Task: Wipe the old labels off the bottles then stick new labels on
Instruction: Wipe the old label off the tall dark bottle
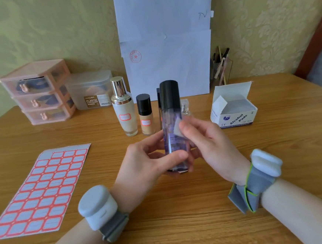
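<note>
We work at a wooden table (182, 206) by a green wall (53, 34). Our left hand (146, 161) grips one purple bottle (171, 132); our right hand (208, 143) pinches a wipe (176, 127) against it. Two labelled bottles (124, 113) stand behind our hands, one sticker sheet (40, 191) left.

Home dresser — wallpaper (43, 34), cosmetics drawers (38, 93), wood tbl (182, 206).

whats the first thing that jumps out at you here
The tall black-capped bottle held up mid-frame: the left hand grips its lower part and the right hand presses a small white pad to its side. Next, the red-bordered label sheet lying flat at left on the table.
</note>
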### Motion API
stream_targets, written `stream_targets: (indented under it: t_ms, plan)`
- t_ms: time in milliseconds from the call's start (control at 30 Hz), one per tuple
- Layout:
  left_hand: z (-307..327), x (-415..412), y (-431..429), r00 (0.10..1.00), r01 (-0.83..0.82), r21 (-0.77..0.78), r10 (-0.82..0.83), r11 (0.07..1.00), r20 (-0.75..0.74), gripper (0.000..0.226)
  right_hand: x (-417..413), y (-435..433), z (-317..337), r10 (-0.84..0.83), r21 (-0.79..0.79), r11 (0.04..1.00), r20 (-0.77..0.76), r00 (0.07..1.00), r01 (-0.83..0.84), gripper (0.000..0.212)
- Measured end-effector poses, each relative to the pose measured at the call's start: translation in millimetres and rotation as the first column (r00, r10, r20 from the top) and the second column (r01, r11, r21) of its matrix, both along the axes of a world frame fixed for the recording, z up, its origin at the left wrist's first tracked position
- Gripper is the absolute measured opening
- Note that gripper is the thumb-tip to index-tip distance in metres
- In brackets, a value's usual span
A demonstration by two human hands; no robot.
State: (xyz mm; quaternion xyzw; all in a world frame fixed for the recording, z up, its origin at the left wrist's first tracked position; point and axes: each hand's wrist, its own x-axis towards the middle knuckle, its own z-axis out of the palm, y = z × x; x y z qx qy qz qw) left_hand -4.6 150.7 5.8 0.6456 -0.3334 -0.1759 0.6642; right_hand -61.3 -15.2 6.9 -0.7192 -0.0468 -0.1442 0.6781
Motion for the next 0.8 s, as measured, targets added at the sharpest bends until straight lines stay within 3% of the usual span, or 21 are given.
stream_targets:
  t_ms: [100, 200, 267, 333, 433, 567, 633, 733, 800]
  plan:
    - [-1, 1, 0, 1.0, -0.01, 0.023, 0.009, 1.0, 0.023, 0.043, 0, 1, 0, 0.035, -0.034, 0.999, -0.003, 0.999, -0.035, 0.028]
    - [-5, 0, -2, 0.991, -0.044, 0.089, 0.032, 0.995, 0.129, 0.047, 1, 1, -1, -0.083, -0.03, 0.996, 0.013, 0.996, 0.083, 0.047]
    - [-5, 0, -3, 0.997, -0.015, 0.05, 0.011, 0.999, 0.081, 0.047, 2, 0, -2, -0.095, -0.025, 0.995, 0.008, 0.995, 0.095, 0.05]
    - [-5, 2, -3, 1.0, -0.011, -0.003, 0.011, 1.0, 0.022, 0.054, 1, -1, 0, -0.11, -0.113, 0.987, 0.026, 0.994, 0.113, 0.04]
    - [-6, 5, -2, 0.999, -0.033, -0.032, 0.032, 0.999, -0.02, 0.064, -1, -5, 4, -0.267, -0.267, 0.923, 0.077, 0.961, 0.278, 0.046]
    - [-10, 0, -6, 1.0, 0.024, 0.067, -0.024, 0.997, 0.0, 0.064, 2, -10, 8, -0.378, -0.172, 0.897, 0.177, 0.909, 0.407, 0.044]
    - [-11, -2, -7, 1.0, 0.03, 0.07, -0.03, 0.997, -0.002, 0.057, 2, -11, 8, -0.365, -0.155, 0.907, 0.177, 0.914, 0.392, 0.042]
    - [-9, 2, -4, 1.0, -0.001, 0.039, 0.001, 0.999, -0.005, 0.057, 0, -10, 6, -0.226, -0.182, 0.953, 0.095, 0.969, 0.24, 0.058]
    - [-9, 3, -3, 1.0, 0.008, 0.054, -0.009, 0.999, 0.021, 0.058, 1, -8, 5, -0.216, -0.222, 0.947, 0.09, 0.972, 0.231, 0.063]
